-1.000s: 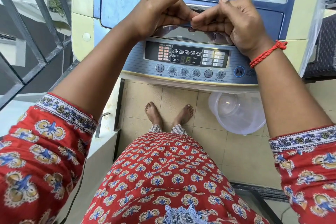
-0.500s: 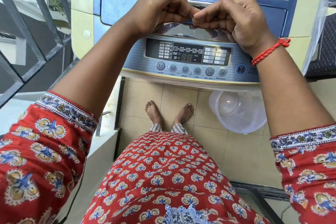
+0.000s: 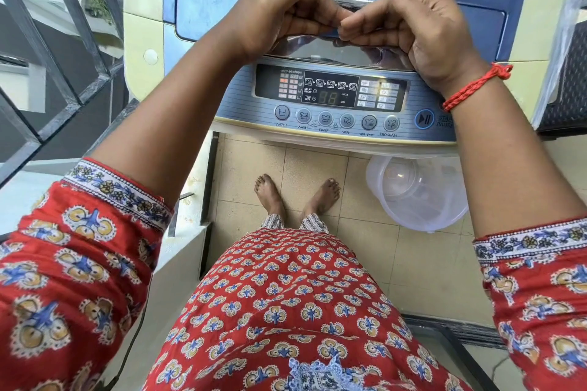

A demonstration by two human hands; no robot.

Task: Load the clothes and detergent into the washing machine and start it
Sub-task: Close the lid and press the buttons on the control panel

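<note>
A top-loading LG washing machine (image 3: 143, 25) with a blue lid (image 3: 216, 3) stands in front of me. My left hand (image 3: 279, 9) and my right hand (image 3: 422, 28) sit side by side at the lid's front edge, fingers curled under its handle and thumbs up. Just below them the control panel (image 3: 330, 92) shows a dim "88" on its display. A row of round buttons and the blue start/pause button (image 3: 424, 118) run along the panel's front. The lid window shows only dim shapes inside. No detergent is in view.
A clear plastic tub (image 3: 419, 197) lies on the tiled floor under the machine's front right, beside my bare feet. A metal railing (image 3: 63, 41) runs along the left. A dark woven basket (image 3: 571, 82) stands against the machine on the right.
Both hands have crept slightly upward and away from the control panel while staying on the lid's front edge. The display digits changed from one lit figure to "88".
</note>
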